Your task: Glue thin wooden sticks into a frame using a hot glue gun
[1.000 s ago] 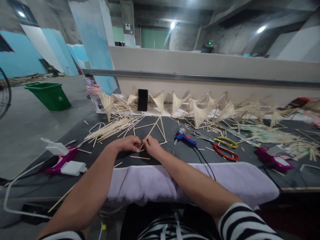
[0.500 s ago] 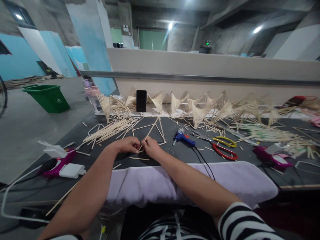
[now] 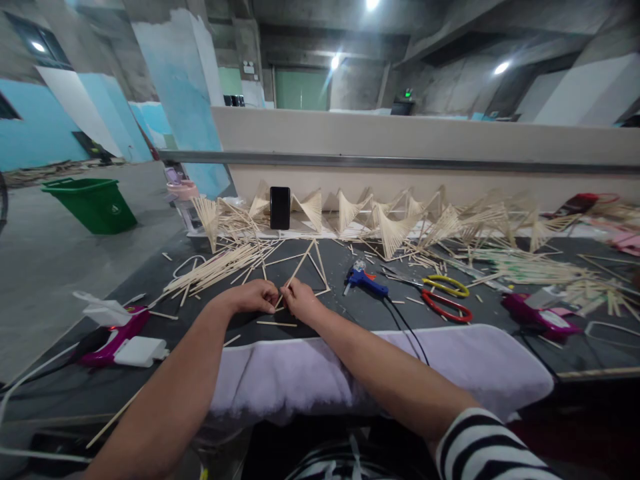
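Note:
Both hands meet close together over the dark table, at the near corner of a frame of thin wooden sticks [image 3: 301, 265]. My left hand [image 3: 257, 295] is closed, its fingertips pinching at that corner. Beside it, my right hand [image 3: 299, 298] is closed too, with thumb and finger on the frame's stick. The frame rises to a peak away from me and has a far corner at the right. Just below the hands lies a loose stick [image 3: 277, 324]. A blue glue gun [image 3: 367, 281] rests to the right of the hands.
Scissors [image 3: 444, 298] with red and yellow handles lie right of the glue gun. Piled sticks [image 3: 225, 267] spread at left. A phone [image 3: 280, 208] stands among fan-shaped stick models [image 3: 395, 230] at the back. Purple power strips [image 3: 117, 338] sit on both sides; a lilac cloth [image 3: 290, 373] covers the near edge.
The hands keep their pinch on the stick frame, with almost no movement. The whole view has shifted slightly, so things sit a little lower and further left.

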Demonstrator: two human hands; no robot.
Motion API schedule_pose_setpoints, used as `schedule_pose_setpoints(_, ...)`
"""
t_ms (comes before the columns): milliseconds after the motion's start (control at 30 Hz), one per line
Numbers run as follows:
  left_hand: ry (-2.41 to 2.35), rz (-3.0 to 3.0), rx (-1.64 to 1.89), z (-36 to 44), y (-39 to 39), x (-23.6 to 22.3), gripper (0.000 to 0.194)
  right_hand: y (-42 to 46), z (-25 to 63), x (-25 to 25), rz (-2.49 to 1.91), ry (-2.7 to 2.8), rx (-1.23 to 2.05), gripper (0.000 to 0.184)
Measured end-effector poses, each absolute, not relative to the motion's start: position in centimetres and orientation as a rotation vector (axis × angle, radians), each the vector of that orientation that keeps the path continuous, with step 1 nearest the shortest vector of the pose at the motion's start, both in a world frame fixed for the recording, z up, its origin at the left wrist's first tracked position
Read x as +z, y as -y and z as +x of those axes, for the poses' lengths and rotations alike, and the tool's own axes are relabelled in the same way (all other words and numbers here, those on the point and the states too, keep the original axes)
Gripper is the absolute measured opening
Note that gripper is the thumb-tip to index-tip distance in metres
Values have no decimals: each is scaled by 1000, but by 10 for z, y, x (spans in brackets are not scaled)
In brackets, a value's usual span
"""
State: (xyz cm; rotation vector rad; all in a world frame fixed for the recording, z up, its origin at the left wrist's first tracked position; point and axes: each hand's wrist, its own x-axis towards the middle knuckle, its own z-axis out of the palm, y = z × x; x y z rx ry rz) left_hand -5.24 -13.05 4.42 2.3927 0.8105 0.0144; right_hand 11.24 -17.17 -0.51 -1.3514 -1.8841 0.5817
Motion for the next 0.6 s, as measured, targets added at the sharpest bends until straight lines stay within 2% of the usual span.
schedule_pose_setpoints(600, -796, 2403, 16, -53, 130, 43, 13, 170, 112, -8, -1360, 1880, 577, 10)
